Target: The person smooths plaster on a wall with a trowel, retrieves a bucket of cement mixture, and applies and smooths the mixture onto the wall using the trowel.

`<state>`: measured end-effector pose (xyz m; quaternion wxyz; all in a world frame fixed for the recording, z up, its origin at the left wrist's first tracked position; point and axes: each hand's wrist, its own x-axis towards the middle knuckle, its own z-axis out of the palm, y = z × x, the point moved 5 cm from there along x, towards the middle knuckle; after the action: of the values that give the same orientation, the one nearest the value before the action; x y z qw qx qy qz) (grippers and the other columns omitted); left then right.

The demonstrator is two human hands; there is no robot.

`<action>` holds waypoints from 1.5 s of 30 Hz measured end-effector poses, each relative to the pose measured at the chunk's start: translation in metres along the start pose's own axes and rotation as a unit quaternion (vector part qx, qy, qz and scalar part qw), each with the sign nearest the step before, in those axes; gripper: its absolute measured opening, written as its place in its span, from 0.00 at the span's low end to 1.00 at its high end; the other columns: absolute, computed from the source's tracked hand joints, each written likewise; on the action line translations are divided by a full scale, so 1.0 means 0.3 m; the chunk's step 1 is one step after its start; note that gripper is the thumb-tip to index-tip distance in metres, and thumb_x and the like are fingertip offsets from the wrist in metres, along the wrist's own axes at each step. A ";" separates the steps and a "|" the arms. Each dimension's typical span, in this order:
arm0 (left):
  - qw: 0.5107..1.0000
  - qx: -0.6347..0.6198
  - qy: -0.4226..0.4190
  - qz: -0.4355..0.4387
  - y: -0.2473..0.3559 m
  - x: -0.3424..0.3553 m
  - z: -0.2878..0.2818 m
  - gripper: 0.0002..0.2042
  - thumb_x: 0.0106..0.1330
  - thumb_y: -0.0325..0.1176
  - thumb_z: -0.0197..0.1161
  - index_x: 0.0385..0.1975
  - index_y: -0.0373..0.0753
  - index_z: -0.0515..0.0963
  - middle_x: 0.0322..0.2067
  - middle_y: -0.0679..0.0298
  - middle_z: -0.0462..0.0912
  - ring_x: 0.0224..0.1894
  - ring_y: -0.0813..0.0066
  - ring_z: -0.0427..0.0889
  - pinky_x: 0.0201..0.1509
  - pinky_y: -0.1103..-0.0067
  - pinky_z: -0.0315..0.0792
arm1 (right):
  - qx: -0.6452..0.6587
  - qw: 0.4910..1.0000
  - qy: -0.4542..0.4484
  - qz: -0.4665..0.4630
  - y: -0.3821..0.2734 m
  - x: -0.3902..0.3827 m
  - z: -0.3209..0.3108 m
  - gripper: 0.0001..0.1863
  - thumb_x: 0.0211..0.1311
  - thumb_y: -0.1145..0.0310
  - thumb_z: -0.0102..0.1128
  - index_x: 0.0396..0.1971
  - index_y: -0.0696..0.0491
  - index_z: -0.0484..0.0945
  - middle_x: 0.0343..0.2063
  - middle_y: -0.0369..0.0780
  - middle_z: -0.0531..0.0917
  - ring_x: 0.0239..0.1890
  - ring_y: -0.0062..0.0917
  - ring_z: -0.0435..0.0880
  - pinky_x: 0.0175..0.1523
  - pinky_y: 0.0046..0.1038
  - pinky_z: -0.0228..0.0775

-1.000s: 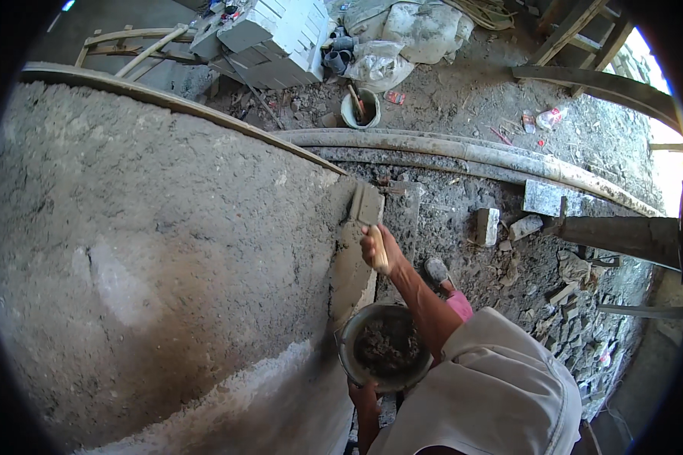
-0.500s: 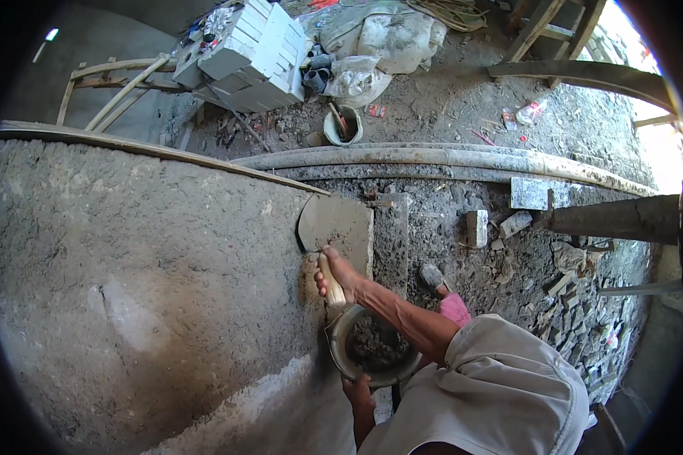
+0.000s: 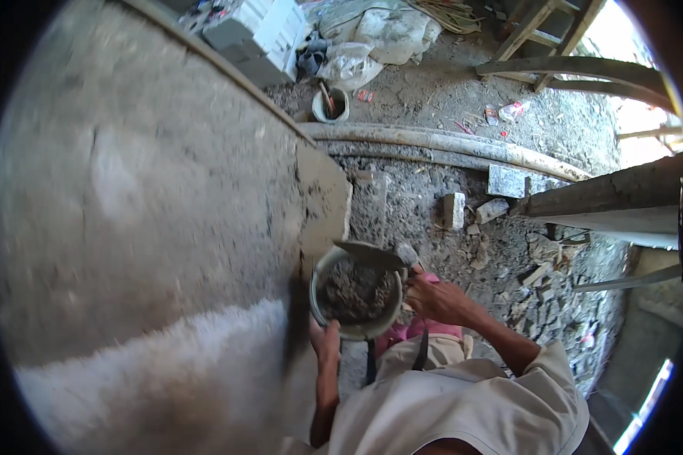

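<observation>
A bucket (image 3: 364, 332) of grey mortar (image 3: 350, 297) is at the front of my body. Its rim is gripped by my left hand (image 3: 325, 341) on the near left side, the fingers partly hidden. My right hand (image 3: 425, 296) is closed on a trowel (image 3: 368, 253), whose handle is mostly hidden in the fist. The dark blade lies across the far rim, over the mortar. Left of the bucket rises a rough plastered wall (image 3: 190, 197), and its end carries a smoother, damp strip of mortar (image 3: 319, 193).
Long poles (image 3: 448, 144) lie across the ground ahead. Loose blocks (image 3: 454, 211) and rubble (image 3: 539, 303) lie to the right, below a thick beam (image 3: 607, 201). Farther off are a small pail (image 3: 341, 114), stacked pale slabs (image 3: 262, 34) and wooden framing (image 3: 535, 34).
My right hand has drawn the trowel from the wall end back to the bucket's far rim. The bucket appears more upright and central, with my left hand still on it. The view has turned.
</observation>
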<state>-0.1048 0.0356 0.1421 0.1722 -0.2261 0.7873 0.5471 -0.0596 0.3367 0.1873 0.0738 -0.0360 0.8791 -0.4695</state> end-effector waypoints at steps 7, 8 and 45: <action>0.966 0.215 -0.047 0.136 -0.080 -0.027 -0.103 0.32 0.53 0.27 0.61 0.62 0.43 0.68 0.48 0.47 0.79 0.51 0.49 0.79 0.57 0.64 0.70 | -0.207 0.954 -0.093 0.193 0.022 -0.296 0.322 0.17 0.66 0.55 0.52 0.47 0.52 0.70 0.36 0.49 0.80 0.35 0.46 0.83 0.37 0.45 0.73; 0.955 0.238 -0.047 0.168 -0.081 -0.057 -0.107 0.33 0.53 0.28 0.61 0.64 0.48 0.67 0.48 0.47 0.79 0.50 0.46 0.78 0.56 0.63 0.70 | -0.178 0.965 -0.045 0.186 0.039 -0.310 0.368 0.15 0.67 0.58 0.50 0.44 0.52 0.69 0.33 0.48 0.79 0.32 0.48 0.82 0.36 0.47 0.72; 0.985 -0.125 -0.041 -0.115 -0.559 -0.155 -0.317 0.34 0.48 0.19 0.55 0.61 0.46 0.64 0.50 0.61 0.73 0.47 0.62 0.77 0.42 0.65 0.82 | 0.514 0.768 0.271 0.268 -0.151 -0.625 0.576 0.13 0.72 0.58 0.51 0.44 0.53 0.68 0.27 0.36 0.77 0.21 0.17 0.75 0.24 0.20 0.68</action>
<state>0.0232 -0.0961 0.0674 0.2365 -0.3123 0.6737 0.6266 0.1535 0.1946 0.1483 -0.0372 0.3729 0.4636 -0.8029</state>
